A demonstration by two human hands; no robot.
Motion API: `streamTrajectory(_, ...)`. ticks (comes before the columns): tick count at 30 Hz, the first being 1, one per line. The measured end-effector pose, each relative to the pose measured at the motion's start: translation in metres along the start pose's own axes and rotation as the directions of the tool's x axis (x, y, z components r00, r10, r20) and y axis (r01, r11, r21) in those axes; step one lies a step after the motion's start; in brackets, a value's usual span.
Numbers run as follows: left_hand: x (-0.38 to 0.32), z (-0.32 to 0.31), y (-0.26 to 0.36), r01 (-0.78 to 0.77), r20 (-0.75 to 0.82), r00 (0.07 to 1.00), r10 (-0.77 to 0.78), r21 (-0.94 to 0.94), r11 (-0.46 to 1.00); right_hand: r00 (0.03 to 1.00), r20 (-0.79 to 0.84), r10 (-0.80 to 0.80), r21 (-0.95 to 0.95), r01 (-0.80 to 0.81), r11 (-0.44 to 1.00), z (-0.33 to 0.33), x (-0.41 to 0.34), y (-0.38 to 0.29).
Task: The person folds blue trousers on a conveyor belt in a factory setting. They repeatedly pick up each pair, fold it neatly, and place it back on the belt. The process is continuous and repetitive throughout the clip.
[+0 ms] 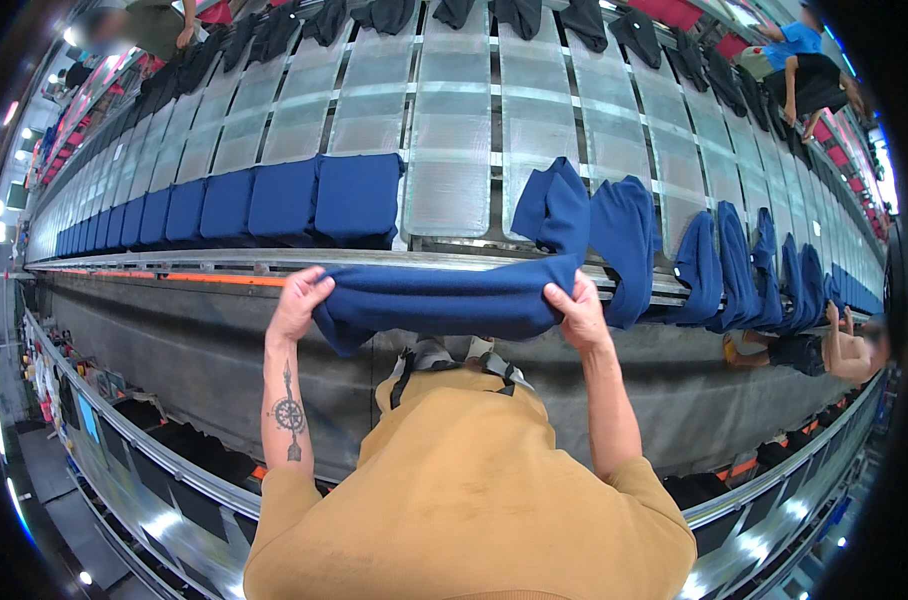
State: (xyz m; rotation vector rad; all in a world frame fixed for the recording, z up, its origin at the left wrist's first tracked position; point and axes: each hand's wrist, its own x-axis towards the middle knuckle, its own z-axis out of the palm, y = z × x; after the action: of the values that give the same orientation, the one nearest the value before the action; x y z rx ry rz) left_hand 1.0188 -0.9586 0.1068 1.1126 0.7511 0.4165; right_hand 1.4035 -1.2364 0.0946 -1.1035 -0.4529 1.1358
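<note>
A blue fabric piece [439,300] is stretched sideways in front of me, over the near rail of a long table. My left hand [302,300] grips its left end between thumb and fingers. At the right end, my right hand [576,306] pinches it the same way. Just beyond my right hand, another blue fabric part [551,199] lies folded on a glassy pallet; it seems joined to the held piece. Straight ahead is a bare pallet [448,172]. To its left, a blue fabric panel [358,196] lies flat over a pallet's near end, with several more alongside.
Loose blue cloths [625,240] drape over the table edge at right. A metal rail [221,262] runs along the near side. Dark cloths [383,15] lie on the far ends. A co-worker [836,352] stands at the far right; other people are across the table.
</note>
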Motion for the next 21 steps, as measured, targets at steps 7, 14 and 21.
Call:
streamTrajectory(7,0.133,-0.062,0.0,-0.204,-0.198,0.968,0.152,-0.279,0.938,0.996,-0.075,-0.046,0.053,0.05,0.997,0.015,0.092,-0.018)
streamTrajectory(14,0.21,-0.064,-0.106,0.417,0.021,0.908,-0.418,-0.147,0.897,0.81,-0.426,0.402,0.191,-0.354,0.916,-0.05,0.145,0.081)
streamTrajectory(21,0.189,-0.074,-0.106,0.315,0.05,0.946,-0.32,-0.378,0.871,0.849,-0.457,0.265,0.084,-0.256,0.963,-0.049,0.128,0.078)
